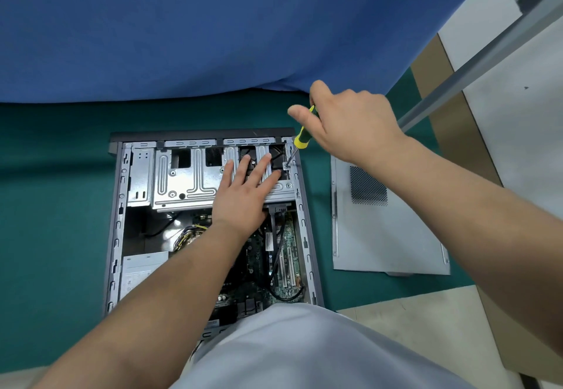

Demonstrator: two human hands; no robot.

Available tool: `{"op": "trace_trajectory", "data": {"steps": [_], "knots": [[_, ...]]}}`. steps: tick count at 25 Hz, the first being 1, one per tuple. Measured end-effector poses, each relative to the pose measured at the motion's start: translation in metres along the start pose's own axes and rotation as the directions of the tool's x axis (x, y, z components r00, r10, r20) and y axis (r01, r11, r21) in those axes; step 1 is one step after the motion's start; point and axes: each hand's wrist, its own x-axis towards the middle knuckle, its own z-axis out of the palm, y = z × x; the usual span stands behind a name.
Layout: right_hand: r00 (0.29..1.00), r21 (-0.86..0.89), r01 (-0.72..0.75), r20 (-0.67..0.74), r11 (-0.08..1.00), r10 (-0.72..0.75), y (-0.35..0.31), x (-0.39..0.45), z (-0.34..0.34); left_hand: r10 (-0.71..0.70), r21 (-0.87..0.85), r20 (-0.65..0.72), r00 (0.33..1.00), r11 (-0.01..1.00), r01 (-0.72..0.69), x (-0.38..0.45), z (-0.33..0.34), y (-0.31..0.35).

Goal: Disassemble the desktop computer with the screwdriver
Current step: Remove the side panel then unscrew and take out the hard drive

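The screwdriver is held in the right hand, fingers curled round its yellow-and-green handle; the thin steel shaft is slanted down and toward the left, its tip set at a small tab at the far right corner of the drive cage; the long axis is thus tilted, not upright. The left hand is laid flat, fingers straight, on the cage just beside the tip; it is the nearer hand to the screw point, though nothing is gripped by it. The cage is of stamped, ribbed sheet metal, fitted in the open case; the case lies on a green mat; the removed side panel, flat and perforated, is placed to the right.
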Motion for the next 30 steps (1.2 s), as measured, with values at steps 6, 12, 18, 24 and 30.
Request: {"op": "trace_trajectory", "data": {"steps": [6, 12, 18, 24, 30], "knots": [[0.987, 0.277, 0.05, 0.13, 0.959, -0.089, 0.011, 0.002, -0.004, 0.033, 0.023, -0.004, 0.999, 0.999, -0.033, -0.001, 0.001, -0.003], [0.954, 0.493, 0.127, 0.176, 0.861, -0.241, 0.015, 0.002, -0.007, 0.033, 0.03, -0.003, 0.999, 0.999, -0.033, -0.001, 0.002, -0.002], [0.983, 0.273, 0.09, 0.133, 0.958, -0.13, 0.014, 0.002, -0.002, 0.033, 0.042, -0.001, 0.999, 0.999, -0.033, -0.001, 0.002, -0.002], [0.989, 0.186, 0.005, 0.141, 0.983, -0.032, 0.006, -0.003, -0.004, 0.028, 0.041, 0.009, 1.0, 0.999, -0.028, -0.001, 0.0, -0.001], [0.97, 0.427, 0.062, 0.187, 0.902, -0.155, 0.015, -0.005, -0.008, 0.027, 0.046, 0.017, 0.999, 0.999, -0.028, -0.002, -0.002, -0.001]]}}
